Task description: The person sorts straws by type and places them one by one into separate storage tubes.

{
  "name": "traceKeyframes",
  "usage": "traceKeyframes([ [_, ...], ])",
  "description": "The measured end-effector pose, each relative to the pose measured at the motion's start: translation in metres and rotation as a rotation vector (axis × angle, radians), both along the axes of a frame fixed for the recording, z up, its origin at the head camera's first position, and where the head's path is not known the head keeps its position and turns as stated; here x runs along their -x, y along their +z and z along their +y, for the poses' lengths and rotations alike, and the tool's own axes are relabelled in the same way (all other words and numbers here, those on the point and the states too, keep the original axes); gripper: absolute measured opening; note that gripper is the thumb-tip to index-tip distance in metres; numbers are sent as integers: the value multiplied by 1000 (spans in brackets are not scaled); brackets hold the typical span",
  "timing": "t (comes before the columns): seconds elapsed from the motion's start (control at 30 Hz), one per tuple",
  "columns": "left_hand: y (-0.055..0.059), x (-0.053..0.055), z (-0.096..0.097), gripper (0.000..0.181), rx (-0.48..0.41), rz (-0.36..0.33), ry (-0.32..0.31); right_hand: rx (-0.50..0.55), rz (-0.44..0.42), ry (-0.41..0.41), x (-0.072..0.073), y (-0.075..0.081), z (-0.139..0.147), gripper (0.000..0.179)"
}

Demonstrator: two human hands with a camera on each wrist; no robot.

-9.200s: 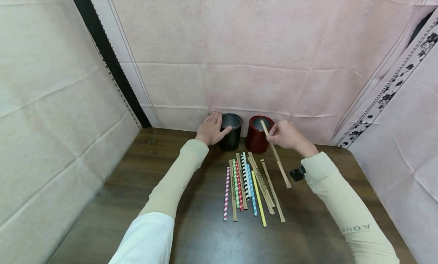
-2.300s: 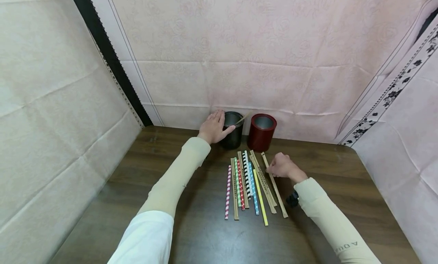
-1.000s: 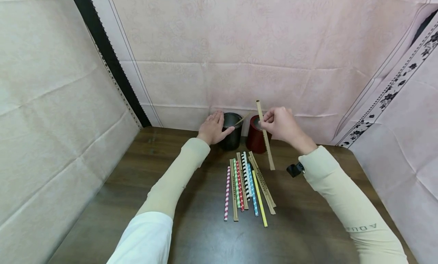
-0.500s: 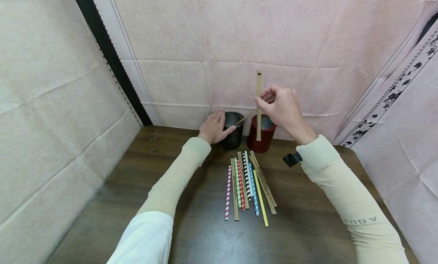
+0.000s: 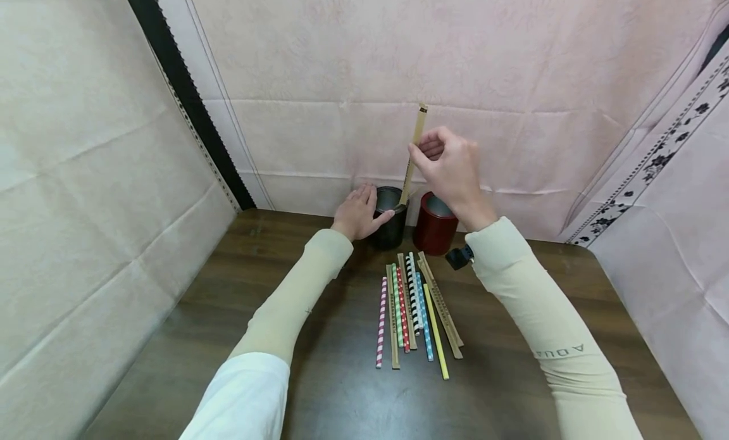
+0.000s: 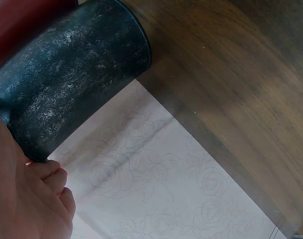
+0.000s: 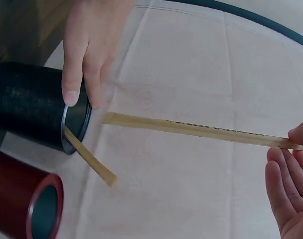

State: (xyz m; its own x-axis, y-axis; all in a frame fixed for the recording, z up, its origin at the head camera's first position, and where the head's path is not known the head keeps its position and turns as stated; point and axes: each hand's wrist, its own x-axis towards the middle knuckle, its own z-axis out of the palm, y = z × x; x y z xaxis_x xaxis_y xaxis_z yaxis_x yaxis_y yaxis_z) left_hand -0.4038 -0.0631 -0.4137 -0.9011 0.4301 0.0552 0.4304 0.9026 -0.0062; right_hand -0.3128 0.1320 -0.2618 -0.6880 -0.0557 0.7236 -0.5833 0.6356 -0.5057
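Observation:
My right hand (image 5: pixel 452 171) pinches a tan paper-wrapped straw (image 5: pixel 414 152) between thumb and fingertips. Its lower end overlaps the rim of the black cup (image 5: pixel 389 228) in the head view; the right wrist view shows that end (image 7: pixel 111 119) just outside the mouth. Another tan wrapped straw (image 7: pixel 94 162) leans out of the black cup. My left hand (image 5: pixel 360 213) rests against the black cup's rim and side, fingers fairly straight, thumb across the front. Beside it stands a red cup (image 5: pixel 435 228), its mouth facing up.
Several straws lie roughly side by side on the wooden table (image 5: pixel 239 339): a pink-striped one (image 5: pixel 381 323), a yellow one (image 5: pixel 436 332), a blue dotted one (image 5: pixel 424 320) and tan wrapped ones (image 5: pixel 441 304) among them. A pale patterned cloth (image 5: pixel 285 142) hangs behind the cups.
One wrapped straw has gone into the black cup. The right hand has picked up another from the row's right end, raised it upright and moved it left. The left hand has stayed put.

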Motion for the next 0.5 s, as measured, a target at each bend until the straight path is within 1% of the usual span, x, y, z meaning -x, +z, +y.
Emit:
traceKeyframes([
  [0.07, -2, 2, 1, 94, 0, -6, -1, 36, 4, -4, 6, -5, -3, 22],
  [0.2, -3, 3, 0, 93, -16, -3, -1, 99, 10, -6, 19, -16, -10, 20],
  [0.33, -1, -1, -2, 93, -25, -4, 0, 114, 6, -31, 30, -29, -14, 20],
  [0.5, -1, -1, 1, 93, -18, 2, 4, 118, -24, -68, 41, -45, -14, 22],
])
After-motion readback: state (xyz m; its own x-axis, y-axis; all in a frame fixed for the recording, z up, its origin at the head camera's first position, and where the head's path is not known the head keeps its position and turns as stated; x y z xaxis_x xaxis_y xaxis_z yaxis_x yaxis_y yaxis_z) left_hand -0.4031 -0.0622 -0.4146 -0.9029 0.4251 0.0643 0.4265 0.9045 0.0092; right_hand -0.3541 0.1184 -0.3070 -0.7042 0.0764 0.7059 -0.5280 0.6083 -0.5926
